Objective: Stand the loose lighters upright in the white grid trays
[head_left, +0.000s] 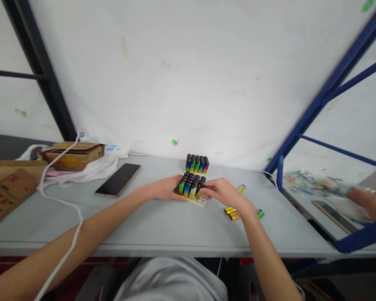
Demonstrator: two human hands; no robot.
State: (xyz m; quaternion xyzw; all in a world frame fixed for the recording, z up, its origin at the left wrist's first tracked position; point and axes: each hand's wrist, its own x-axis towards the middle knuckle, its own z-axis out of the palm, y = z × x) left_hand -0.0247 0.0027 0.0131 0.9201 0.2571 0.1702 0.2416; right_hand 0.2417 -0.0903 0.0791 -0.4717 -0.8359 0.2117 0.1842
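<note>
A white tray (200, 202) holds several lighters (191, 186) standing upright in rows, with black tops and shiny multicoloured bodies. My left hand (169, 188) grips the tray's left side, its thumb at the front and fingers behind. At the right side, my right hand (217, 190) is closed in a pinch on a lighter (203, 188), mostly hidden by the fingers. Some slots at the tray's front right corner hold no lighter. Directly behind stands a second block of upright lighters (197, 163). Loose yellow lighters (232, 213) lie beside my right forearm, and a green lighter (260, 213) is just right of it.
A phone (119, 179) lies to the left, near open cardboard boxes (77, 155) and a plastic bag (97, 170). A white cable (77, 209) hangs across the left side. Beyond the blue frame (319, 96), another person's hand (366, 200) is at the neighbouring table.
</note>
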